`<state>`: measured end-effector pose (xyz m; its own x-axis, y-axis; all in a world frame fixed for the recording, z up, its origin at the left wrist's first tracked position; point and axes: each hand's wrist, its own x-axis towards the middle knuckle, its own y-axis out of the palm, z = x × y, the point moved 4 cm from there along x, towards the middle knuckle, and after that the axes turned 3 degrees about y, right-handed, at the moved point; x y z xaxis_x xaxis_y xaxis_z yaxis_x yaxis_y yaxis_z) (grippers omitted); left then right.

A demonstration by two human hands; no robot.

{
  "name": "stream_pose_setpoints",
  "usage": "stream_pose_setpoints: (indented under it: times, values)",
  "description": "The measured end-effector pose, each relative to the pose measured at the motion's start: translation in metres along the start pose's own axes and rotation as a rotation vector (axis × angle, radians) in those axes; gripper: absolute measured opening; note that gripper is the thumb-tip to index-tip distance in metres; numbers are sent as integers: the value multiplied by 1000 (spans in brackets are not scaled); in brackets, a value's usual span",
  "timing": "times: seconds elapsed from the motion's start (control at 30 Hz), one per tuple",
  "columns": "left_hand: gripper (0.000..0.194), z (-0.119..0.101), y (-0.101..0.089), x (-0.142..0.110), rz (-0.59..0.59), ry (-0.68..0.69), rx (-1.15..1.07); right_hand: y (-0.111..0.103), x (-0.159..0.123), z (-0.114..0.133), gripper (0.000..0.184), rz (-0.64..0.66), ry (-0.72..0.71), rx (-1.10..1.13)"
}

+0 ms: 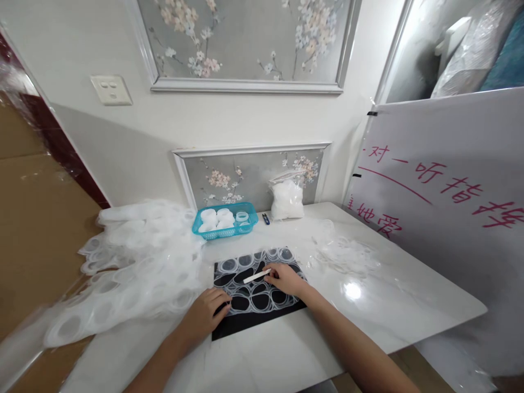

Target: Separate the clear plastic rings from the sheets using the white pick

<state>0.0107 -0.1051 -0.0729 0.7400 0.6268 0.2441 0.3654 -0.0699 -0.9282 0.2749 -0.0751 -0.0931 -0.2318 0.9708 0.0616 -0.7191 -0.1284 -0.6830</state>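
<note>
Right hand (286, 279) pinched a white stick (257, 277) over the ringed sheet (257, 284) on the black mat (245, 322). Left hand (207, 314) flat, fingers spread, on the mat's left edge. Beyond the mat, a blue basket (225, 221); left of it, heaped film (135, 262).

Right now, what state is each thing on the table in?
left hand: pressing flat on film sheet
right hand: gripping white stick
film sheet: spread over black mat
blue basket: holding white rolls
plastic bag: full, upright
film pile: heaped at left
</note>
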Motion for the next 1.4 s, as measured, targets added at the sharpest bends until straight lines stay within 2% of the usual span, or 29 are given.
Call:
stream_pose_setpoints:
  times: [1.17,1.27,1.33,1.4]
  values:
    - [28,-2,-1,0,-2,-7,8,2,0,-3,26,0,-5,-24]
    - [30,1,-8,-1,2,-41,56,2,-1,-2,26,-2,-14,-26]
    - [30,6,-20,-6,15,-65,134,3,-3,-2,26,1,-17,-24]
    - [38,15,-35,-16,40,-124,251,5,-5,-3,26,10,-13,-20]
